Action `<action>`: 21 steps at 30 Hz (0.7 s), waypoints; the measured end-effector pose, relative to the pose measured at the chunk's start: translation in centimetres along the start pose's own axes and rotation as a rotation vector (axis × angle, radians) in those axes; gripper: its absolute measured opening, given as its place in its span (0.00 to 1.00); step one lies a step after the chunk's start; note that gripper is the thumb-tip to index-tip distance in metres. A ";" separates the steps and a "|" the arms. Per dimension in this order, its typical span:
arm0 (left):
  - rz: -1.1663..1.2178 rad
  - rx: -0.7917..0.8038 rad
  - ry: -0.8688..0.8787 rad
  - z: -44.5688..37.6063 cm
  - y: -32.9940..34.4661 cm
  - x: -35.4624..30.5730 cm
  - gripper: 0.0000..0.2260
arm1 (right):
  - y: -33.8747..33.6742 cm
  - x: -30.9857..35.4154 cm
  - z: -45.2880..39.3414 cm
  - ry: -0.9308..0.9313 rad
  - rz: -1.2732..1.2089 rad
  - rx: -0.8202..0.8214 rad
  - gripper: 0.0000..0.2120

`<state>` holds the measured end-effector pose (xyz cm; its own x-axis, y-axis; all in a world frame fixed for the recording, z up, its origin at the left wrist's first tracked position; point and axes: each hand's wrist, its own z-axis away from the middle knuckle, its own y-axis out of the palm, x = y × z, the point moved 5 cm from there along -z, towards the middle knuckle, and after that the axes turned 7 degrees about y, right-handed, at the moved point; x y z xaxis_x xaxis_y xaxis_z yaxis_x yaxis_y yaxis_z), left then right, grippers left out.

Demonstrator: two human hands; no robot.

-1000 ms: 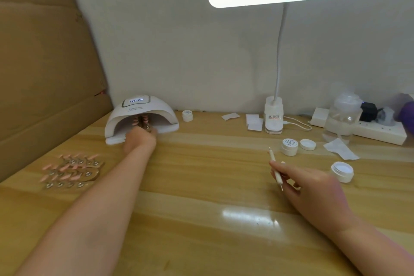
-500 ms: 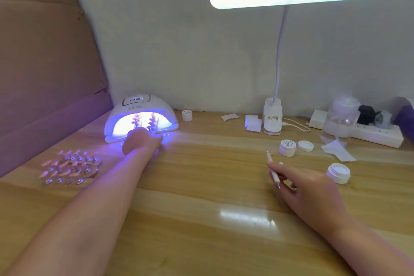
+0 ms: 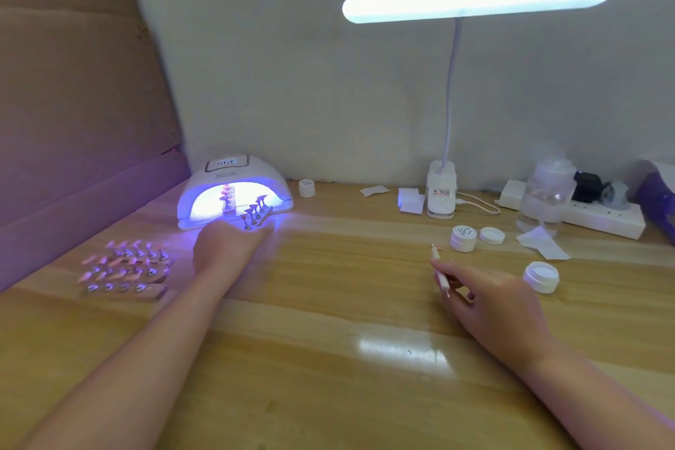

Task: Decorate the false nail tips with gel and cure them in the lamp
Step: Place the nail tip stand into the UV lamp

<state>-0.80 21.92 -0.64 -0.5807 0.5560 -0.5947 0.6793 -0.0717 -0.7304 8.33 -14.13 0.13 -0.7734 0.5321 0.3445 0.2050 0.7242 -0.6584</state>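
Curing a stand of nail tips under the lit lamp

Left hand (image 3: 233, 248) sits at the lamp (image 3: 233, 194) mouth by a tip stand (image 3: 255, 216); its grip cannot be told. Right hand (image 3: 489, 300) pinches a pen (image 3: 440, 272). Tips look light, fragile, wet: hold the base. Three more stands (image 3: 126, 267); four jars.

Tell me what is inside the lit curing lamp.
Inside the curing lamp, one upright holder of pink nail tips; a second holder sits at its mouth. The left hand covers the opening's front edge.
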 end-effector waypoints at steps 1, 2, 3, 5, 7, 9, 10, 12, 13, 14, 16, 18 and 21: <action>0.004 0.022 0.007 0.3 -0.1 0.0 0.15 | 0.0 -0.1 0.0 0.006 -0.003 0.004 0.16; 0.020 0.035 0.025 0.7 -0.3 -0.3 0.15 | 0.1 -0.3 0.0 0.013 -0.009 0.008 0.16; 0.048 0.035 0.051 1.2 -0.5 -0.7 0.15 | 0.1 -0.5 0.0 0.022 -0.016 0.008 0.16; 0.130 0.023 0.116 2.7 -0.8 -2.1 0.14 | -0.1 -0.6 0.0 0.043 -0.029 -0.004 0.15; 0.258 0.046 0.191 4.6 -0.7 -4.4 0.09 | -0.6 -0.6 0.2 0.047 -0.032 -0.054 0.15; 0.352 0.154 0.278 6.9 -0.1 -7.3 0.07 | -1.4 -0.7 0.4 0.055 -0.024 -0.098 0.16; 0.378 0.230 0.319 8.1 0.4 -8.7 0.06 | -1.8 -0.8 0.5 0.063 -0.011 -0.115 0.15; 0.423 0.373 0.384 10.2 1.5 -10.9 0.06 | -2.8 -1.6 0.7 0.094 0.029 -0.144 0.15; 0.441 0.425 0.409 11.1 2.1 -11.7 0.06 | -3.2 -2.1 0.7 0.123 0.041 -0.148 0.15; 0.456 0.466 0.431 11.8 2.7 -12.2 0.06 | -3.4 -2.6 0.8 0.158 0.044 -0.145 0.15; 0.484 0.516 0.466 12.8 3.7 -13.0 0.06 | -3.7 -3.2 0.9 0.201 0.049 -0.132 0.14; 0.508 0.537 0.498 13.3 4.4 -13.3 0.06 | -3.7 -3.3 0.8 0.176 0.062 -0.121 0.15; 0.473 0.560 0.561 13.4 5.3 -13.2 0.06 | -3.6 -3.1 0.6 0.072 0.073 -0.137 0.17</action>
<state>4.49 3.15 -1.19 0.1044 0.6762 -0.7293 0.3895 -0.7025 -0.5956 9.68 -18.62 1.03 -0.7093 0.6122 0.3493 0.3431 0.7328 -0.5876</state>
